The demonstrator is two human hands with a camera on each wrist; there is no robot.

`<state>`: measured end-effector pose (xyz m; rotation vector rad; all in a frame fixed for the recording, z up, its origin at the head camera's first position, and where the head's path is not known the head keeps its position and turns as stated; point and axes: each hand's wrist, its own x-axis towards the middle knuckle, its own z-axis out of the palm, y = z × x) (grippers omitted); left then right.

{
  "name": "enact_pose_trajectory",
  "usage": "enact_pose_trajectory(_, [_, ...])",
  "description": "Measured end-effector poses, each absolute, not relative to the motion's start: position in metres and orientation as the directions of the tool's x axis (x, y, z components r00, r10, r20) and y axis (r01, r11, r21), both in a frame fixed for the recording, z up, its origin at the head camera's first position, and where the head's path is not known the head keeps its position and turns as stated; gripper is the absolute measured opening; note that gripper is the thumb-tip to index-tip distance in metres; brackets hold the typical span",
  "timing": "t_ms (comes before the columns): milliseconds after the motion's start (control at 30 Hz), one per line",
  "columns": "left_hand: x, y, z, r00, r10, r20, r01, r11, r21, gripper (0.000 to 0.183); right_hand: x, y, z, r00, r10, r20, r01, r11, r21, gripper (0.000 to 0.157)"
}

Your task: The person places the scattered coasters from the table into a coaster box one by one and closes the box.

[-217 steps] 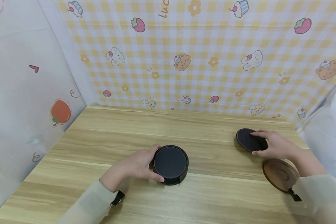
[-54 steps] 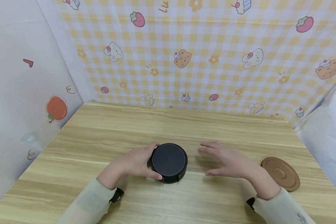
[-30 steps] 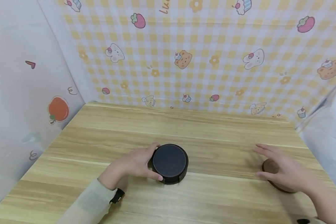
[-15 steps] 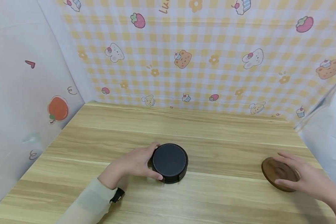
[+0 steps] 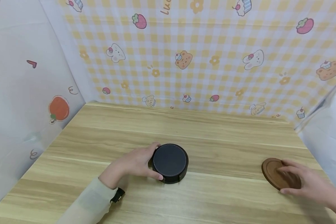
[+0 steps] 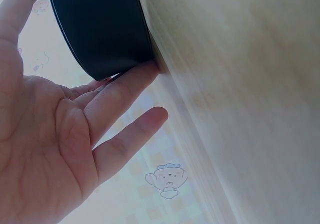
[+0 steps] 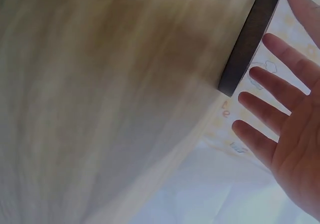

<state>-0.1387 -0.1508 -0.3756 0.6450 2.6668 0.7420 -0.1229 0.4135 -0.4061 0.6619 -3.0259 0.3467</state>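
A round black coaster holder (image 5: 182,175) stands on the table in the middle, a stitched black coaster (image 5: 169,160) on top inside it. My left hand (image 5: 138,163) grips the holder's left side, thumb at the front and fingers round the back. In the left wrist view, fingers touch the holder's dark wall (image 6: 102,27). At the right, a round brown wooden disc (image 5: 271,172) with ringed grooves lies flat. Over its right part hovers my right hand (image 5: 308,180), fingers spread. The right wrist view shows these fingers extended beside the disc's edge (image 7: 247,42).
The light wood table (image 5: 212,193) spreads around both things. A yellow checked cloth (image 5: 201,43) with cartoon prints hangs behind it. White sheeting (image 5: 25,93) borders the left side, and more white sheeting (image 5: 330,130) the right.
Earlier, my right hand held a black coaster on the right. It then appeared without it near the holder, and moved right to the wooden disc. My left hand kept its grip on the holder.
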Motion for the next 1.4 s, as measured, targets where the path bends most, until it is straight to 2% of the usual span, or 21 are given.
enact_pose_trajectory(233, [-0.139,-0.151,-0.376,-0.852,0.503,-0.146,0.352,0.756,0.553,0.106,-0.125,0.423,-0.416,-0.903,-0.424,0.074,-0.43,0.883,-0.186,0.064])
enact_pose_trajectory(367, [-0.138,-0.151,-0.376,-0.851,0.505,-0.142,0.354,0.753,0.554,0.104,-0.125,0.426,-0.42,-0.89,-0.444,0.104,-0.456,0.863,-0.218,0.059])
enact_pose_trajectory(700, [-0.138,-0.151,-0.376,-0.849,0.51,-0.139,0.357,0.748,0.56,0.103,-0.127,0.422,-0.417,-0.9,-0.43,0.075,-0.431,0.847,-0.311,0.053])
enact_pose_trajectory(967, [-0.138,-0.149,-0.375,-0.848,0.51,-0.144,0.357,0.751,0.556,0.104,-0.132,0.414,-0.406,-0.924,-0.381,-0.035,-0.358,0.892,-0.276,0.055])
enact_pose_trajectory(1400, [-0.14,-0.15,-0.377,-0.85,0.506,-0.148,0.349,0.749,0.563,0.106,-0.136,0.402,-0.398,-0.93,-0.365,-0.047,-0.341,0.902,-0.267,0.053])
